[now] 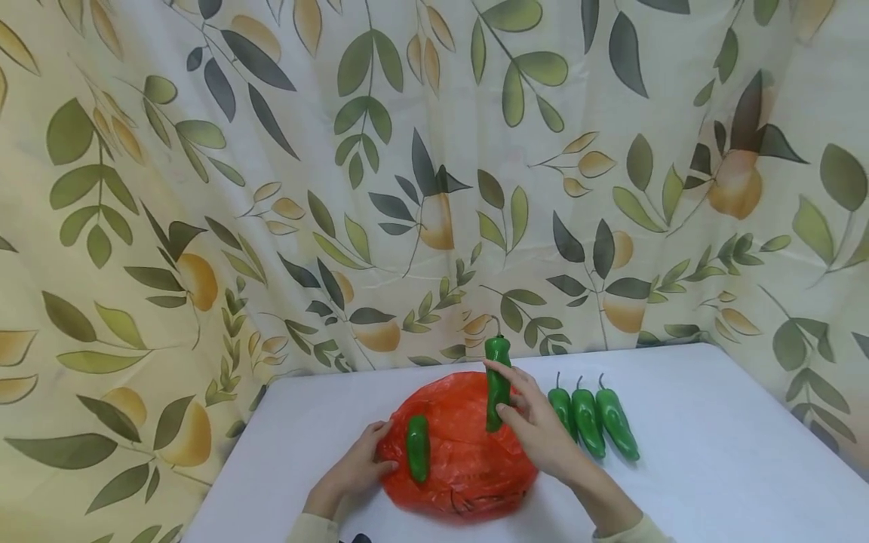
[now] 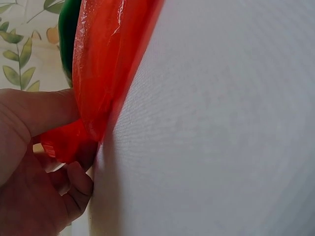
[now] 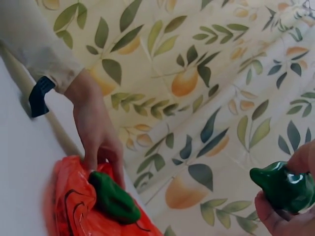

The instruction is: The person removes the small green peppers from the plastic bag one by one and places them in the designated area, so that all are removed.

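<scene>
In the head view my right hand (image 1: pixel 539 434) holds a green pepper (image 1: pixel 498 353) upright, stem up, above the right part of a red plastic bag (image 1: pixel 465 449). Its thumb and fingers press the pepper from both sides; the right wrist view shows the blunt end of that pepper (image 3: pixel 280 187) between them. A second green pepper (image 1: pixel 418 449) lies on the bag's left part. At the bag's left edge is my left hand (image 1: pixel 363 461). Seen from the left wrist, the thumb lies on the red plastic (image 2: pixel 101 64) and the fingers curl beneath, pinching the edge.
Three green peppers (image 1: pixel 588 420) with thin stems lie side by side on the white table (image 1: pixel 706 422), right of the bag. Behind the table hangs a curtain (image 1: pixel 434 188) printed with leaves and fruit. A small dark object (image 1: pixel 361 538) shows at the bottom edge.
</scene>
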Demonstrator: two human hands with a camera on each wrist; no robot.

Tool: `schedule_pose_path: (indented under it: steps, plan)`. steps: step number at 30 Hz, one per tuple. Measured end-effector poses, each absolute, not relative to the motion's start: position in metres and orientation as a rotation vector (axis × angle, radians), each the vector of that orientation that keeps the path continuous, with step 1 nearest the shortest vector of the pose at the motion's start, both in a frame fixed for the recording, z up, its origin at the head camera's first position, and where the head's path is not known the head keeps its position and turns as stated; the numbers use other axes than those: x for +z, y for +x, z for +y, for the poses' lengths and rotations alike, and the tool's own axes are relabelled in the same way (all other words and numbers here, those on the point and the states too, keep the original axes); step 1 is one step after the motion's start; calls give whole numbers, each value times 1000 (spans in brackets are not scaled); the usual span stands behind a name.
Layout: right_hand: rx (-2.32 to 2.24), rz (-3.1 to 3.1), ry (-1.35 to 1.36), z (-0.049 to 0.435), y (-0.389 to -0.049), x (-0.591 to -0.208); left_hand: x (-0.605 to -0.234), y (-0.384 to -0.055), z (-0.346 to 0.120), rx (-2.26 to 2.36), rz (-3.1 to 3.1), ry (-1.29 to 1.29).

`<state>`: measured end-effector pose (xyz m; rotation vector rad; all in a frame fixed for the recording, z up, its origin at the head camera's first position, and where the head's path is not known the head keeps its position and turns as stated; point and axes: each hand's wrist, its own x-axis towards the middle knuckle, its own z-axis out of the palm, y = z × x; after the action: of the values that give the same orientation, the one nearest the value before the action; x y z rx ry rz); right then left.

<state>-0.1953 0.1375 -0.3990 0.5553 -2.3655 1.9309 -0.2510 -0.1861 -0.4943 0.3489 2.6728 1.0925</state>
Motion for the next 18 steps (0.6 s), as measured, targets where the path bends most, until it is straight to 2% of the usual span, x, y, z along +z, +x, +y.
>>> schedule_pose_path:
  steps: [18]
  plan:
    - [1863, -2375, 425, 138, -202, -400, -492, -252, -186, 1112, 2682, 418]
